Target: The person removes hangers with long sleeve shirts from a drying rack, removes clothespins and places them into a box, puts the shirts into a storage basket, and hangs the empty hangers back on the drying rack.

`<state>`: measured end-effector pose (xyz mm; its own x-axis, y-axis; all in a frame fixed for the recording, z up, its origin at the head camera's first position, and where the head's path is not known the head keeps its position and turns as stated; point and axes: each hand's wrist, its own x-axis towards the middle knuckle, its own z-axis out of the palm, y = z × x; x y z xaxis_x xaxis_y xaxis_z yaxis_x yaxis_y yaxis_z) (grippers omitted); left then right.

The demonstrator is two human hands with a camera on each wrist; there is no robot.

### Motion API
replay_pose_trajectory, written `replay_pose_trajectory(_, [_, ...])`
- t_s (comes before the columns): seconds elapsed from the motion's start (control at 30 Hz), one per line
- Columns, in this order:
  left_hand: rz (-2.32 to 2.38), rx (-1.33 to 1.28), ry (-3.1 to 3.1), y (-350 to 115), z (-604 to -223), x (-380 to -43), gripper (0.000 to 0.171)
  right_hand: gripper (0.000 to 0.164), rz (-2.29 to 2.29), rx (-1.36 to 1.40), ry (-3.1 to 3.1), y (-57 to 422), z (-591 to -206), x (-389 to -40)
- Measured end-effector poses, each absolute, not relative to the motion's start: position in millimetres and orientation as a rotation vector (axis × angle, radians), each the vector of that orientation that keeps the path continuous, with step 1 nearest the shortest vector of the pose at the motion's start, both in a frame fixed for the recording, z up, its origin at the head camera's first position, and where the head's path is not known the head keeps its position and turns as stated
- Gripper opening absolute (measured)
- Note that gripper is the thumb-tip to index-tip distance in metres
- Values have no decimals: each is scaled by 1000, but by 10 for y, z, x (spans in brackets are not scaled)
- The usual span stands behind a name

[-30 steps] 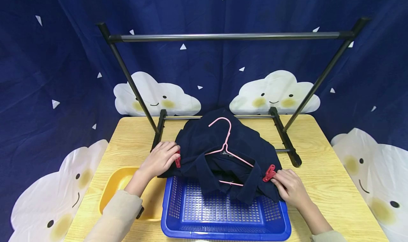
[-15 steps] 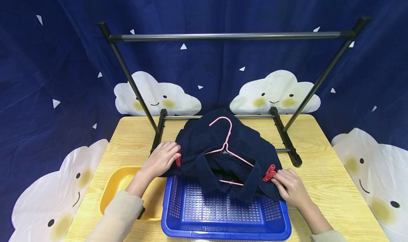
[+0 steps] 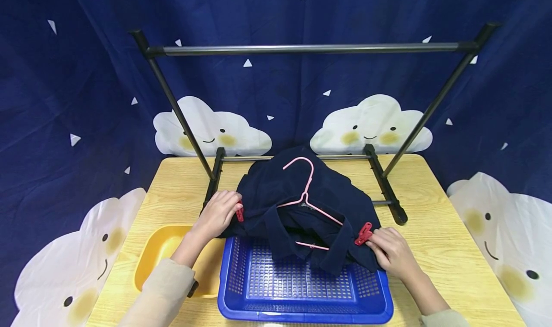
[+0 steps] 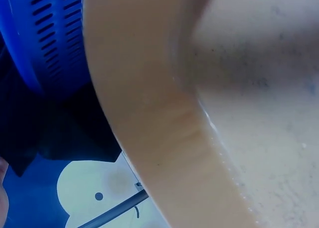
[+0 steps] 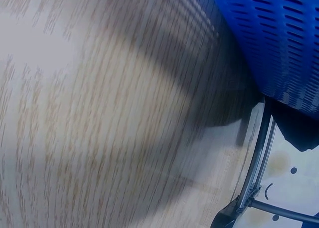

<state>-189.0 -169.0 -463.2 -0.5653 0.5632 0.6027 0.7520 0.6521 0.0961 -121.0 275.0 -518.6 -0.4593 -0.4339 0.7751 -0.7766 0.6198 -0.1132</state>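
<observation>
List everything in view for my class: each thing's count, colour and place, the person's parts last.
Table: one, light wood, centre
Basket: one, blue, table's front
Tray: one, yellow, left of basket
Shirt: one, navy, partly over basket
Hanger: one, pink, partly inside shirt
Left clip: one, red, shirt's left side
Right clip: one, red, shirt's right side
Rack: one, black and grey, table's back
Backdrop: one, patterned dark blue, behind table
Dark piece: one, blackish, tray's front; unclear what
Sleeves: two, beige, lower edge
Left hand: one, bare, at left clip
Right hand: one, bare, at right clip
</observation>
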Motion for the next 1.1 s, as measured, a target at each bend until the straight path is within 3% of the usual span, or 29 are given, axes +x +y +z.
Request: replay_pose_trajectory(1.1, [-591,-806,-2247,-1957,-4456,-1791,49,35,606,933,-2112,2746,-5195,-1212])
